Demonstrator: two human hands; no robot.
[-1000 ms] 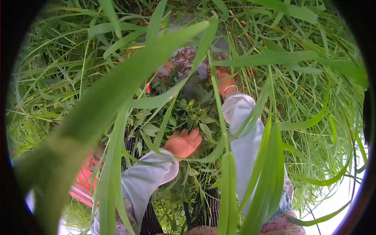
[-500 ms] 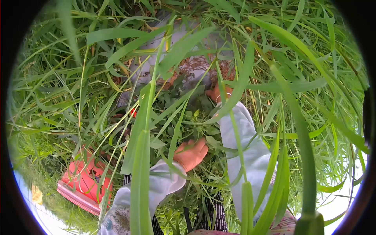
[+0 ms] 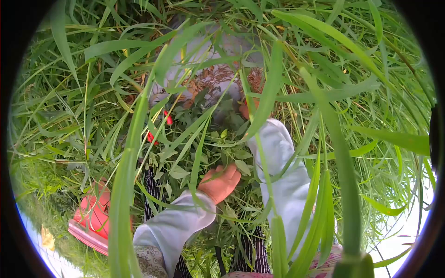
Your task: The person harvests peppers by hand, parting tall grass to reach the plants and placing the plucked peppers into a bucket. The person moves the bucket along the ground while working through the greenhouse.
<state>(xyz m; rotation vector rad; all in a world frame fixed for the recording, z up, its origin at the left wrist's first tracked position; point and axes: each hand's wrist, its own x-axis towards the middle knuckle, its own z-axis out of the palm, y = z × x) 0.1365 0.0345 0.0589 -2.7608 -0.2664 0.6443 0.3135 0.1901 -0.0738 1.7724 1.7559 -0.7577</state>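
A low leafy plant (image 3: 190, 125) fills the space between my hands. Against its near side, my left hand (image 3: 220, 183) rests among the leaves, back showing, its fingers stretched out and nothing visible in them. Farther out, my right hand (image 3: 244, 110) reaches to the plant's far right edge; grass blades and foliage hide most of its fingers. A small pale green pod (image 3: 224, 134) shows among the leaves between the hands. On the plant's left side, two red pods (image 3: 168, 117) resembling chili peppers stand out.
Tall grass surrounds the plant, and long blades (image 3: 345, 185) cross close in front of my view. A greyish sheet (image 3: 185, 60) with dry brown plant litter (image 3: 215, 76) lies beyond the plant. At lower left sits a red plastic container (image 3: 95, 213). My striped trouser legs (image 3: 252, 252) are below.
The view has shifted slightly, and the red pods show more clearly. My left hand stays at the near leaves, and my right hand stays at the far side.
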